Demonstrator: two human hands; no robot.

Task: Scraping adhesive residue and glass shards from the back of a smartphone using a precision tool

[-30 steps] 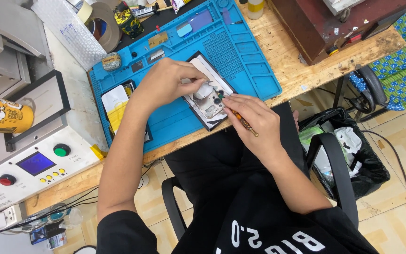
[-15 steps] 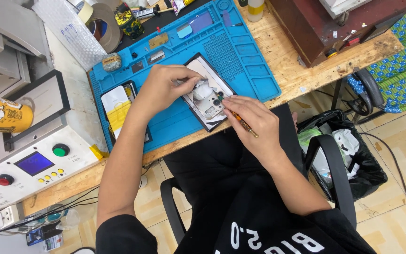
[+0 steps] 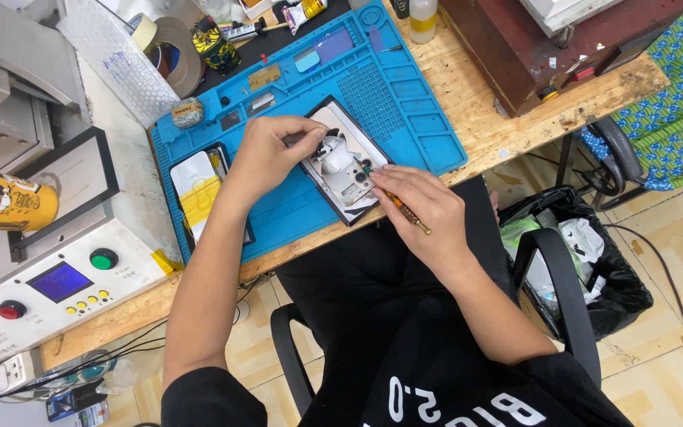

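Note:
An opened phone [image 3: 348, 170] with its inner parts showing lies on a blue work mat [image 3: 405, 103] on a wooden bench. My left hand [image 3: 270, 150] pinches the phone's upper left edge, next to a white part [image 3: 337, 161] on top of it. My right hand [image 3: 424, 207] grips a thin orange-handled tool [image 3: 405, 212] like a pen, its tip on the phone's right side near the middle.
A second phone [image 3: 198, 190] with a yellow patch lies on the mat's left. A machine with round buttons and a small screen [image 3: 61, 282] stands at left. A tape roll [image 3: 174, 59], small bottle [image 3: 422, 17], dark red box [image 3: 547, 39], chair arm [image 3: 551, 285] and rubbish bag [image 3: 594, 261] surround me.
My left fingers have shifted slightly along the phone's top edge. The right hand and tool stay in almost the same place on the phone.

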